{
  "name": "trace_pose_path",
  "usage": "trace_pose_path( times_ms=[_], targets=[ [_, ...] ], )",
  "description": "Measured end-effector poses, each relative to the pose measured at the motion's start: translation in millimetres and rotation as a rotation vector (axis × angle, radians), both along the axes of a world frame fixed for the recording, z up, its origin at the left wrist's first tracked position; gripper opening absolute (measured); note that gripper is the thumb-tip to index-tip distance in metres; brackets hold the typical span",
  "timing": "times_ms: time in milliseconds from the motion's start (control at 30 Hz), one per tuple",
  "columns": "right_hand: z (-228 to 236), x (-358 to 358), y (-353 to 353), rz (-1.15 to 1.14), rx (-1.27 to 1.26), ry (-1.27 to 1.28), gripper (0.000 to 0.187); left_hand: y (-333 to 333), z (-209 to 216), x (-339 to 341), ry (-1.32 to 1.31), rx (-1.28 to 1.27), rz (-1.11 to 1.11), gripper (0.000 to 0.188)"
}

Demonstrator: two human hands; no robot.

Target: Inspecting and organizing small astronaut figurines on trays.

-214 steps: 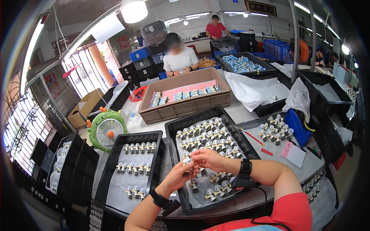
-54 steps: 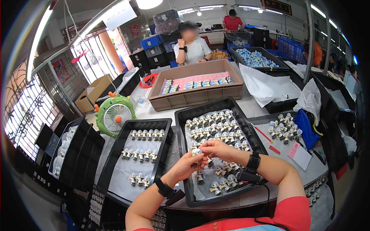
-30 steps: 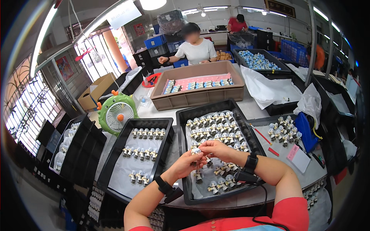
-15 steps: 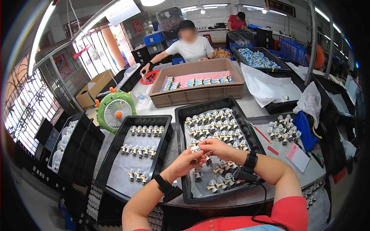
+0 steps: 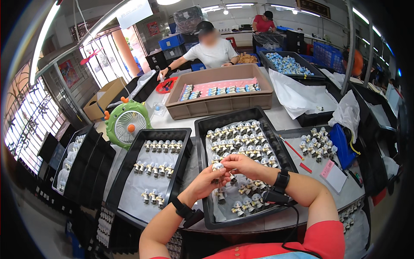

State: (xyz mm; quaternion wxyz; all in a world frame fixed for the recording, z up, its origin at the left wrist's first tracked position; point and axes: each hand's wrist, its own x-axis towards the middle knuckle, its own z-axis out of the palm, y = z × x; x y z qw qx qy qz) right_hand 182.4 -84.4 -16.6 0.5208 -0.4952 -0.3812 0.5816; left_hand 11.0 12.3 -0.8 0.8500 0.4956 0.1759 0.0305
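Over the larger black tray (image 5: pixel 202 129) my two hands meet around one small figurine (image 5: pixel 217 166) with a pale, shiny head. My left hand (image 5: pixel 206 183) grips its body from the left. The fingers of my right hand (image 5: pixel 241 165) are closed at its head from the other side, partly hiding it. Rows of similar white, gold and dark figurines (image 5: pixel 235 140) stand on white lining in that tray, and more lie below my wrists. To the left, a second black tray (image 5: pixel 188 140) holds three spaced rows of figurines (image 5: pixel 154 168).
A green fan (image 5: pixel 128 123) stands left of the trays. Beyond them, a brown bin (image 5: pixel 224 105) holds blue-and-white figurines before a co-worker. At right lie a figurine pile (image 5: pixel 318 144), a red pen (image 5: pixel 292 148), a pink-and-white pad (image 5: pixel 333 176) and a blue pouch (image 5: pixel 343 146).
My hands stay on the figurine in nearly the same place. The view has shifted slightly. Across the table, the co-worker's head and reaching hand have moved a little.
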Motion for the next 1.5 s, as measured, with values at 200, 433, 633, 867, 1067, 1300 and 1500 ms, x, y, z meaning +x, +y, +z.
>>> trace_pose_path(
  times_ms=[200,433,633,867,1067,1300,1500],
  targets=[
    [1.4,-2.3,-1.6,-0.026,0.009,0.013,0.022,1.0,-1.2,-1.0,-0.004,-0.016,-0.012,0.022],
    [1.1,-2.2,-1.0,-0.008,-0.025,-0.013,0.021,0.6,-0.3,-3.3,-0.001,-0.028,-0.017,0.025],
    [-2.5,-1.6,-1.0,0.000,0.006,0.016,0.022,1.1,-0.8,-3.5,-0.006,-0.030,-0.028,0.025],
    [0.2,-2.9,-2.8,-0.015,0.010,0.026,0.021,1.0,0.4,-3.4,0.004,-0.031,-0.027,0.024],
    [1.7,-3.8,-1.9,-0.018,0.007,0.030,0.020,0.6,-0.3,-4.6,-0.019,-0.016,-0.019,0.023],
    [3.3,-6.4,-0.2,-0.039,0.019,-0.017,0.024,1.6,-1.7,-5.0,-0.033,-0.019,-0.037,0.023],
    [9.4,-8.5,-1.9,-0.033,0.045,-0.053,0.026,-0.9,0.5,-3.9,-0.055,0.008,-0.030,0.030]
  ],
)
